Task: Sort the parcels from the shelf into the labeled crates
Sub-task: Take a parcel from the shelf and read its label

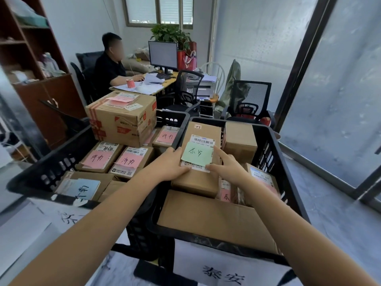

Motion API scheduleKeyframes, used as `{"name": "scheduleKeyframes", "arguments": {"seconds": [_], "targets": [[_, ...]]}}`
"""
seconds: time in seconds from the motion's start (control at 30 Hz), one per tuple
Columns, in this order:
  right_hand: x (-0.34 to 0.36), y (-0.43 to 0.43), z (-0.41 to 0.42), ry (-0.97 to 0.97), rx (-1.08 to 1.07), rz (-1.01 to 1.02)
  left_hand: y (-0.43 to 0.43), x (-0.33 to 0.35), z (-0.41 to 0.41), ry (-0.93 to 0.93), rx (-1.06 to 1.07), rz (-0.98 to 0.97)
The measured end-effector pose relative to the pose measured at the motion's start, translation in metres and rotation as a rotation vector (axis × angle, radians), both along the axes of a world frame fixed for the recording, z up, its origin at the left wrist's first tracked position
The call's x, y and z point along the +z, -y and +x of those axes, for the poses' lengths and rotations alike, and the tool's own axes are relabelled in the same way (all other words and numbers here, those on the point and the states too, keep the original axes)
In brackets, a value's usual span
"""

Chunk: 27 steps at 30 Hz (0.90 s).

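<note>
The parcel [198, 179] with the green note [197, 154] lies on top of other boxes in the right crate [275, 145]. The left hand [169, 165] rests flat over its left edge, fingers fairly straight. The right hand [227, 169] touches its label with thumb and outstretched forefinger, gripping nothing. The left crate [61, 159], just beside, holds pink-noted boxes [99, 159].
</note>
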State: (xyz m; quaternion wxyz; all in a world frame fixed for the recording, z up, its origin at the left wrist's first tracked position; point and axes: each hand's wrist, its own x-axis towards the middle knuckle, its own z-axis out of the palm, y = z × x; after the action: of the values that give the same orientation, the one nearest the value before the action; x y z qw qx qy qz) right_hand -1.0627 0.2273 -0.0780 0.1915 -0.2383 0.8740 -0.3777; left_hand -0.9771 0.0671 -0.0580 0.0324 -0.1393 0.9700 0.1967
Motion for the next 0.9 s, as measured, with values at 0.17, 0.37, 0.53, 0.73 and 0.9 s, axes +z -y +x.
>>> {"name": "scheduleKeyframes", "arguments": {"seconds": [0.17, 0.37, 0.53, 0.73, 0.9], "targets": [[-0.001, -0.005, 0.015, -0.171, -0.003, -0.004, -0.005, 0.002, 0.028, -0.055, 0.002, -0.114], [0.002, 0.024, 0.061, -0.358, 0.157, 0.022, -0.005, -0.004, 0.080, -0.094, 0.120, -0.207], [0.007, 0.049, 0.105, -0.439, 0.255, 0.017, 0.007, -0.009, 0.144, -0.091, 0.287, -0.210], [0.002, 0.085, 0.178, -0.405, 0.527, -0.010, 0.026, -0.014, 0.230, -0.108, 0.484, -0.238], [-0.014, 0.124, 0.265, -0.365, 0.759, -0.015, 0.031, -0.036, 0.339, -0.043, 0.685, -0.231]]}}
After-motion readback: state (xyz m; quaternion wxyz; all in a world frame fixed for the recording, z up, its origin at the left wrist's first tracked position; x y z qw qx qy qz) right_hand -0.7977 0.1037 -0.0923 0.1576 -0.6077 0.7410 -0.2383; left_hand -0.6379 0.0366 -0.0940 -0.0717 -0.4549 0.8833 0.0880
